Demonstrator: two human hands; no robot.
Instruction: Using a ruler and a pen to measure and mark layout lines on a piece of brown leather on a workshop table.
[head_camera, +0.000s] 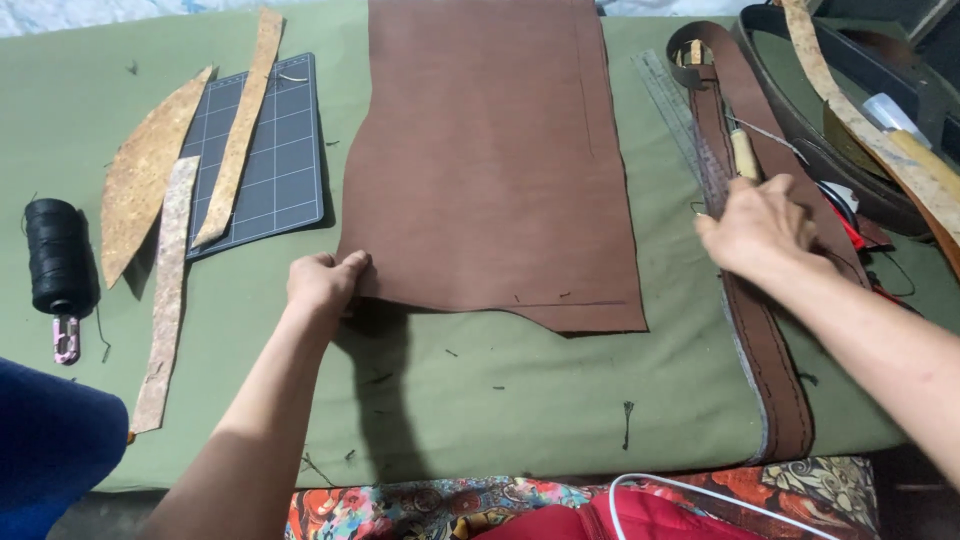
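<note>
A large brown leather sheet (490, 160) lies flat on the green cloth-covered table (500, 400). My left hand (325, 283) pinches its near left corner, lifting the edge slightly. My right hand (758, 228) rests on a long brown stitched leather strap (765, 340) that lies along a clear ruler (690, 120) at the right. Its fingers curl down around something I cannot make out. A wooden-handled tool (743, 153) lies just beyond the knuckles.
At left are a dark cutting mat (275, 150), several cork strips (170, 290), a black thread spool (57, 255) and a small pink clip (65, 340). Dark belts, a cork strip (850, 110) and red-handled tools crowd the far right. A white cable (700, 490) runs near the front edge.
</note>
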